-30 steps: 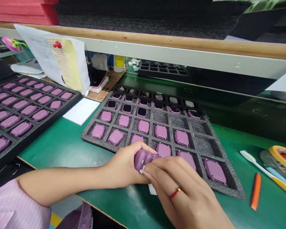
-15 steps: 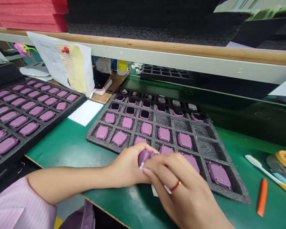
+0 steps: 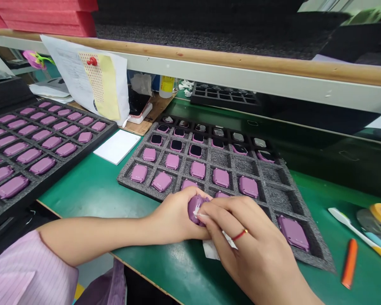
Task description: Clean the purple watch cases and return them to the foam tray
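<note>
In the head view, the purple watch case (image 3: 193, 206) sits inside the curl of the left hand (image 3: 176, 215), off the surface (image 3: 82, 199) and just in front of the near edge of the foam tray (image 3: 277, 199). The left fingers grasp it around its sides, while the right hand (image 3: 254, 241) comes in from the other side, its fingers pinching a white wipe (image 3: 211, 250) whose tip touches the case. So the case lies directly left of the right fingers, in contact through the wipe, and the left hand is the one enclosing it. It appears tilted, one rounded side facing up, but the hands cover enough that its long axis cannot be told for certain. As for writing, the small pale marks on the tray's purple cases (image 3: 294, 232), the printed sheet (image 3: 63, 63) and the bottle's yellow label (image 3: 167, 84) are all too small or blurred to read.
</note>
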The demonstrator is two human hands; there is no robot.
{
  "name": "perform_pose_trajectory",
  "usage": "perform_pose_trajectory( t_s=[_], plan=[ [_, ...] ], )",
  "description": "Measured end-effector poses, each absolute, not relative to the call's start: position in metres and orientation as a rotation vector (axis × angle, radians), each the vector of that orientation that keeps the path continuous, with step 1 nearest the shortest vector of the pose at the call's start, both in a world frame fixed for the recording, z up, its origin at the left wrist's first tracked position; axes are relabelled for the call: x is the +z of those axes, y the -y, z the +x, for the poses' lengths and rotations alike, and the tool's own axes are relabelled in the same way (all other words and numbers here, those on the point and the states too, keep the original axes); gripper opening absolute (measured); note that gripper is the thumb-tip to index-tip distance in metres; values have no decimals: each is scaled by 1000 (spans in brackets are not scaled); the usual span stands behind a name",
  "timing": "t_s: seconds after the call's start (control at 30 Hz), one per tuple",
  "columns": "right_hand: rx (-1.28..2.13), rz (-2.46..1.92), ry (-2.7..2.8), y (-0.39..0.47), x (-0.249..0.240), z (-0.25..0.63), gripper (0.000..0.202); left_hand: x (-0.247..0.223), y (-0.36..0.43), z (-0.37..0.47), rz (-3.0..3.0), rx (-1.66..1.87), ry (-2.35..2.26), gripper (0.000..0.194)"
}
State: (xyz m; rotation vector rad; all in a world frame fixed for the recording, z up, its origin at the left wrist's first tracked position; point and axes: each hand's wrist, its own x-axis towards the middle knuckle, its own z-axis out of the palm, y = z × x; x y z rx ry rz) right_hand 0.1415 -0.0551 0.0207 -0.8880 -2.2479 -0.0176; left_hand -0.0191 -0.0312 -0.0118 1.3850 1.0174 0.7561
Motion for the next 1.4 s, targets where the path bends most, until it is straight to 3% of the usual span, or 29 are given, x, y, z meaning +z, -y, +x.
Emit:
perform_pose_trajectory(
  t_s=[0.57,0.73,0.87,1.03,1.1,1.2,1.33,1.4],
  plan=[
    [-60,-901,2240,54,20,138,12,-10,30,-21,1506,751,-1046,48],
    [-121,-1178,2079,29,16,190,8,-1,28,-24,1543,656,-1095,56],
    [-391,-1580,1827,17,0,281,31,3,29,-25,1532,634,-1085,54],
    [-483,-1723,1814,24,-23,350,54,0,30,-22,1496,655,-1094,56],
    [-551,-1701,1800,31,-25,344,53,-1,31,-22,1480,657,-1099,57],
    [-574,-1567,1852,50,-23,298,34,-3,32,-22,1465,672,-1094,57],
    [-269,-1224,2211,80,-24,213,15,-6,33,-23,1483,717,-1061,58],
    [-127,-1189,2309,89,-26,187,23,-8,33,-24,1487,729,-1049,59]
  ],
)
